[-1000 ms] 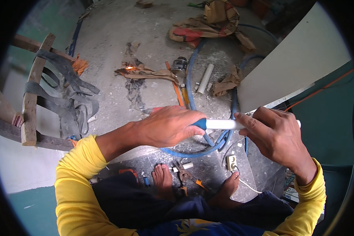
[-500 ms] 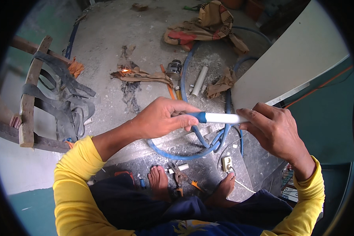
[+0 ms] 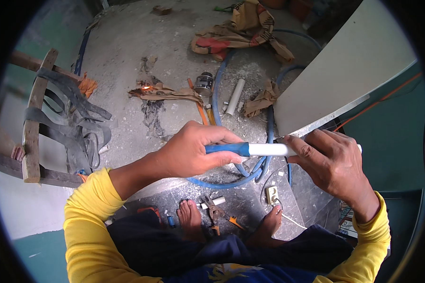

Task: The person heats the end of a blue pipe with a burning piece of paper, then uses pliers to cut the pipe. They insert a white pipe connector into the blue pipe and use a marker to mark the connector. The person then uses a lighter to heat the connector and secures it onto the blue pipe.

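Hands meet over the floor, level with each other, sharing one white pipe [image 3: 271, 149] that lies level between them. The left hand [image 3: 189, 153] is closed around the blue sleeve [image 3: 227, 149] fitted on the pipe's left end, fingers curled over the top and thumb beneath. The right hand [image 3: 333, 162] is wrapped round the pipe's right part, fingers folded over it, with only a short stub showing past the knuckles.

Below the pipe a blue hose [image 3: 231, 181] loops across the grey concrete floor [image 3: 127, 61], passing just in front of the person's bare feet [image 3: 191, 219]. Between the feet lie pliers with orange handles [image 3: 217, 214], and near the right foot a small white socket [image 3: 272, 194] with a thin cord.

Toward the far edge of the floor sit a heap of brown and red rags [image 3: 241, 33], a small round tin [image 3: 203, 84], and a short white pipe offcut [image 3: 235, 96] lying beside the hose. A pale board [image 3: 344, 70] leans in from the right, its lower edge ending just beside the right hand, so room is tight there. On the left a wooden frame with dark straps [image 3: 52, 122] closes that side. The widest bare stretch of concrete lies beyond the left hand, toward the far left corner.
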The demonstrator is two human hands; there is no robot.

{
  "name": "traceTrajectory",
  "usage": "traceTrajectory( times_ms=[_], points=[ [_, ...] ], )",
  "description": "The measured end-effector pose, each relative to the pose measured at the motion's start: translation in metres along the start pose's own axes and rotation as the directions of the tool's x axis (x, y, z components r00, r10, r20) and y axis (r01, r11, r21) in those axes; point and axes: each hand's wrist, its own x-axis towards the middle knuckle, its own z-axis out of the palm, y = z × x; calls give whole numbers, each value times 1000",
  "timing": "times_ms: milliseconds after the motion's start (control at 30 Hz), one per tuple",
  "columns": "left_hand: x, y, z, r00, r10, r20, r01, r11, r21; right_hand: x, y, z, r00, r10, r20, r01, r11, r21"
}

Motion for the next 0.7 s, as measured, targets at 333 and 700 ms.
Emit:
traceTrajectory(
  times_ms=[333,700],
  points=[
    [5,-15,3,980,198,-12,-198,980,25,-13,-4,18,975,180,132,-213,923,320],
    [6,-12,6,970,225,-89,-208,963,168,2,12,11,974,145,175,-202,906,373]
  ],
)
